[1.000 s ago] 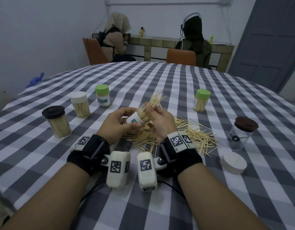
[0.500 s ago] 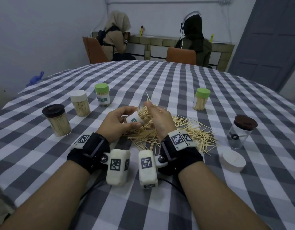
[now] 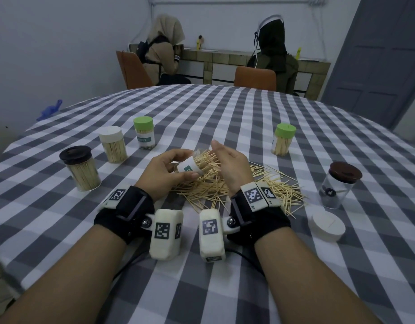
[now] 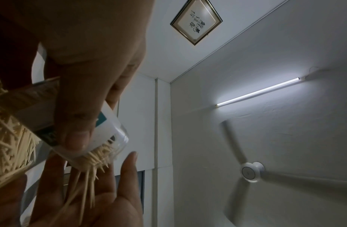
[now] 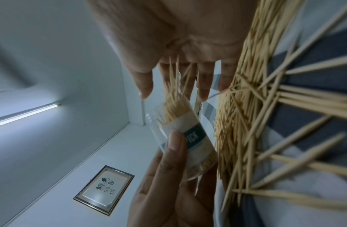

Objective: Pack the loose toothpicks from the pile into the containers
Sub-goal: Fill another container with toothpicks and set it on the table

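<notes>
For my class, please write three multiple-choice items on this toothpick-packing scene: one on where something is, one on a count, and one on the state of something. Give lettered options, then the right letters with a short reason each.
1. Where does the loose white lid lie?
A. On the cloth right of the right hand
B. On the container in the hands
C. Beside the left-side brown-lidded jar

2. How many green-lidded containers stand on the table?
A. One
B. Two
C. Four

3. How is the container that the left hand holds?
A. Capped and upright
B. Empty, lying on the cloth
C. Uncapped and tilted, toothpicks sticking out of its mouth

Answers:
1 A: the lid rests on the cloth near the clear brown-lidded jar, past the right hand.
2 B: one green lid stands at left, another at right.
3 C: the open mouth faces the right hand's palm, above the pile.
</notes>
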